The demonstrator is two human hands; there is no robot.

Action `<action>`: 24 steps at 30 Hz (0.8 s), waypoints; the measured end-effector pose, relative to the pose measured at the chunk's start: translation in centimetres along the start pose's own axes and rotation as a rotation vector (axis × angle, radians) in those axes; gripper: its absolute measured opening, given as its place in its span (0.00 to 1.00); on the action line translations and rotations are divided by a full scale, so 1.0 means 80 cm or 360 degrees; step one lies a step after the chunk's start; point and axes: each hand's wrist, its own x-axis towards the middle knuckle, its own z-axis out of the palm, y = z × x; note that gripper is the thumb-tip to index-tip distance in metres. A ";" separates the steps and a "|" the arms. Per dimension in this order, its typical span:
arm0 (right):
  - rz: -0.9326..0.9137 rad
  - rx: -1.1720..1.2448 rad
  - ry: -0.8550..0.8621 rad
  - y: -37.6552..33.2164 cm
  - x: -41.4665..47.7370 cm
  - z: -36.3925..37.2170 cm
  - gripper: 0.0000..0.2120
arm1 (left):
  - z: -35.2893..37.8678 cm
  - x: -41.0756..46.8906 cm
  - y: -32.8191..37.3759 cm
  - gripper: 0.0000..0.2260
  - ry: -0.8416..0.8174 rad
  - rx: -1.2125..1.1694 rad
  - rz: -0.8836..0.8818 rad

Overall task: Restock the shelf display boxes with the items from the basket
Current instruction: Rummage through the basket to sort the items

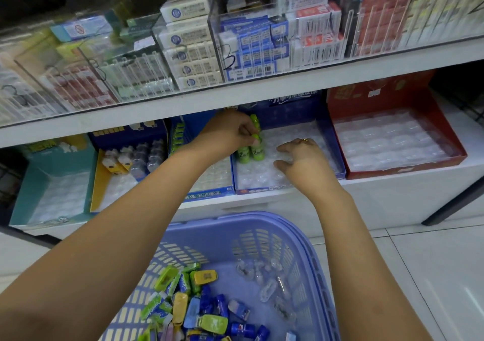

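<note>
– Left hand (230, 133), what did it have?

– It reached in under the shelf board (340, 76), and its thumb and fingertips pinched the cap of a small green bottle (256, 153). That bottle stood upright at the back left of the blue display box (293, 112), touching a second green bottle (242, 154) on its left. Another green piece showed just behind the fingers. I could not tell whether the hand had hold of that one too.

– And the right hand (301, 160)?

– It held nothing. Its fingers were spread and loosely bent, with the tips down on the clear moulded tray (262, 175) that lined the same box. It was to the right of the bottles and apart from them. A ring (305, 139) sat on one finger.

– Where was the stock?

– It was in the lilac basket (288, 225), below the shelf and between the two forearms. Small green, yellow and blue packs (199, 304) lay heaped on its left side, and a few clear plastic pieces (264, 275) lay towards the right.

– What about the neighbouring boxes?

– A red display box (379, 99) stood just right of the blue one, also lined with a clear tray. A teal display box (60, 162) stood far left.
</note>
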 end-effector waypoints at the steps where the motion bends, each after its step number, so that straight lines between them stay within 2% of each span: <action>1: -0.0005 -0.0012 -0.0002 -0.001 0.001 0.000 0.20 | 0.000 0.003 0.001 0.09 -0.0021 0.0048 0.0001; 7: -0.0037 0.0059 0.0052 -0.011 -0.008 -0.011 0.18 | 0.006 0.007 0.008 0.10 -0.0068 0.0226 -0.0015; 10: -0.0080 0.0276 0.0096 -0.032 -0.025 -0.027 0.09 | 0.012 -0.012 0.020 0.12 0.0022 0.0580 0.0050; 12: -0.0099 0.0417 -0.0041 -0.050 -0.041 -0.036 0.04 | 0.016 -0.043 0.020 0.15 0.0281 0.0624 0.0224; 14: -0.0125 0.0393 -0.0267 -0.066 -0.061 -0.035 0.06 | 0.020 -0.088 0.011 0.11 0.0616 0.0321 0.0359; 16: -0.0129 0.0217 -0.0619 -0.080 -0.078 -0.018 0.06 | 0.033 -0.137 -0.012 0.10 0.0697 0.0122 0.0311; 18: -0.0104 -0.0020 -0.1018 -0.092 -0.092 0.015 0.09 | 0.054 -0.179 -0.051 0.14 0.0456 0.0131 0.0091; 21: -0.0048 -0.0261 -0.1493 -0.100 -0.114 0.090 0.12 | 0.101 -0.227 -0.115 0.11 -0.0281 0.0298 -0.0294; 23: 0.0010 -0.0431 -0.1816 -0.096 -0.138 0.143 0.12 | 0.137 -0.257 -0.148 0.09 -0.0728 0.0339 -0.0345; 24: 0.0035 -0.0505 -0.1981 -0.093 -0.153 0.167 0.13 | 0.154 -0.271 -0.163 0.11 -0.0872 0.0324 -0.0327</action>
